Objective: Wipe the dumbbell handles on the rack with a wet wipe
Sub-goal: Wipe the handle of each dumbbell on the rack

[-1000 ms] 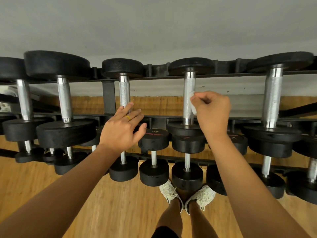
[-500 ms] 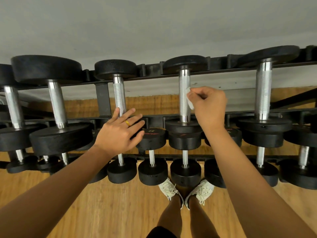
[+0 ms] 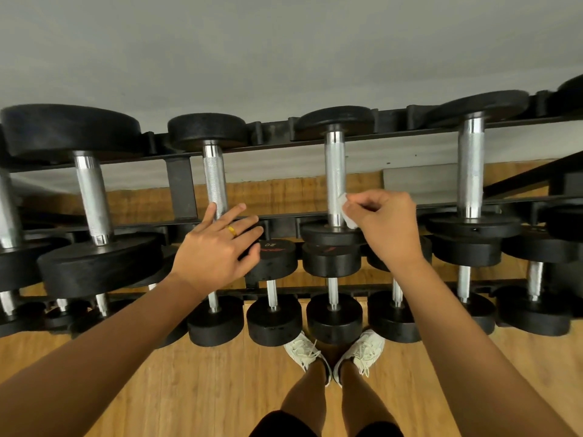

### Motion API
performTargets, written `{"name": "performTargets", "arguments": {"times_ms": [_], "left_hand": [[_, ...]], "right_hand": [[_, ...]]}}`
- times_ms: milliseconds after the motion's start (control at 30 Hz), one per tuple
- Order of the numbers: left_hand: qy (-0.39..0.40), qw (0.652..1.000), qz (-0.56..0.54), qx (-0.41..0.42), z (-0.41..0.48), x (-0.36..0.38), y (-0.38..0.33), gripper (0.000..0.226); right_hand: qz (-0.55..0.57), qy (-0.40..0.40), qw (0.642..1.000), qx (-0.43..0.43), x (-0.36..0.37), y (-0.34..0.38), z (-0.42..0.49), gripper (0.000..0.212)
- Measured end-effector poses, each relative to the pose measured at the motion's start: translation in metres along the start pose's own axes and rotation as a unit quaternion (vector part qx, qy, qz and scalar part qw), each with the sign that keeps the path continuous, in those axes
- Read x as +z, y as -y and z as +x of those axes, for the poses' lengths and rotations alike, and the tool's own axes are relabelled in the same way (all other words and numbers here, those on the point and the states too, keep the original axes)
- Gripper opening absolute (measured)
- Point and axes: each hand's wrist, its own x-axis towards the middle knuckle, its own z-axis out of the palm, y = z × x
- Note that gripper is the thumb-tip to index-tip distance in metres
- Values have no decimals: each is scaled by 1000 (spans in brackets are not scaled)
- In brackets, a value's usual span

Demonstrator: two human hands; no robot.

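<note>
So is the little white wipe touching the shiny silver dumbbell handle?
Touching. The head view shows the white wet wipe, pinched by the right hand, pressed against the silver knurled handle.

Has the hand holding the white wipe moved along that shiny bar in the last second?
Yes. The right hand has slid the wet wipe down the handle, from about mid-length toward the near weight head.
</note>
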Motion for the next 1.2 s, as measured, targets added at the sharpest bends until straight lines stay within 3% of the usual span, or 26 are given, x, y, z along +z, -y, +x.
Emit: {"name": "performTargets", "arguments": {"times_ms": [133,367,567,767,933,1200], "left_hand": [[5,1000,-7,-2,0,0,1,29],[-1,1000,-11,-3,1,-1,0,30],[-10,1000,-15,-4,1,1,1,32],[-18,1000,-13,-7,2,2,0,30],[-20,1000,-6,-9,2,2,-1,33],[-2,1000,-6,-15,2,-1,-1,34]], "right_hand": [[-15,51,998,26,-6,-4,2,21],[-38,48,998,30,-6,-3,1,21],[43,-127,991,-25,7,33,35,19],[6,-206,977,-58,34,39,57,11],[-68,-180,978,-76,31,30,41,10],[-83,-138,984,-73,25,36,48,9]]}}
